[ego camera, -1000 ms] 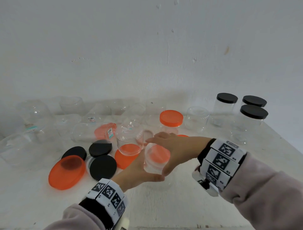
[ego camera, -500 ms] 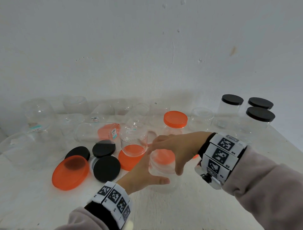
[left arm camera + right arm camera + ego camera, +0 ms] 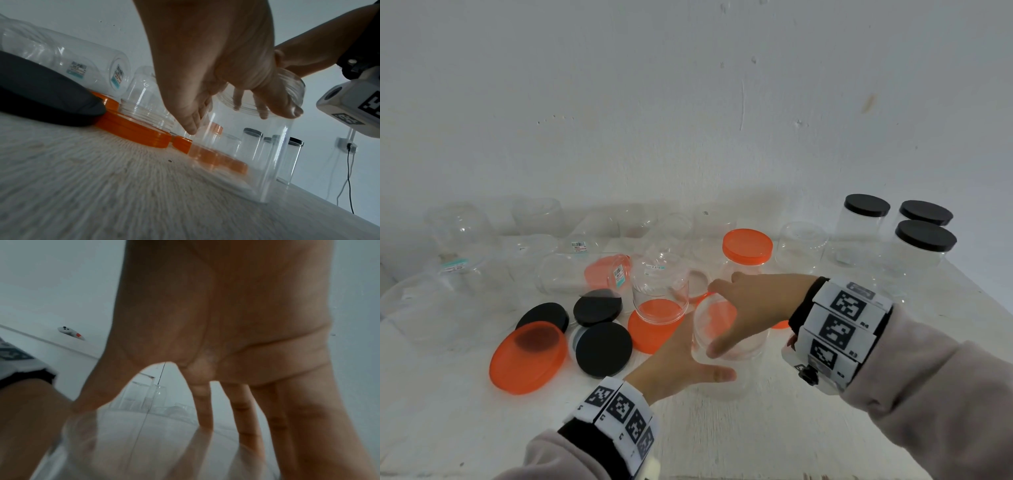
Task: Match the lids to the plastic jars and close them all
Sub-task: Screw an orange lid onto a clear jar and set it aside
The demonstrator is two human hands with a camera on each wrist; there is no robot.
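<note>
A clear open jar [image 3: 736, 346] stands on the white table [image 3: 756, 438] near the middle. My right hand [image 3: 751, 308] reaches over it from the right and grips its threaded rim [image 3: 292, 91], fingers inside and thumb outside. My left hand [image 3: 681, 359] lies against the jar's left side with straight fingers [image 3: 191, 123] and the thumb spread in front. Loose orange lids [image 3: 527, 356] [image 3: 654, 329] and black lids [image 3: 602, 347] [image 3: 597, 306] lie to the left. An orange lid shows through the jar's wall behind it.
An orange-lidded jar [image 3: 747, 246] stands just behind my right hand. Three black-lidded jars [image 3: 926, 236] stand at the back right. Several open clear jars [image 3: 458, 226] crowd the back and left, one upside down [image 3: 659, 284] on an orange lid. A wall rises behind.
The jar has come down from a raised, tilted hold to stand on the table. My left hand has loosened from it and my right hand has stayed on the rim.
</note>
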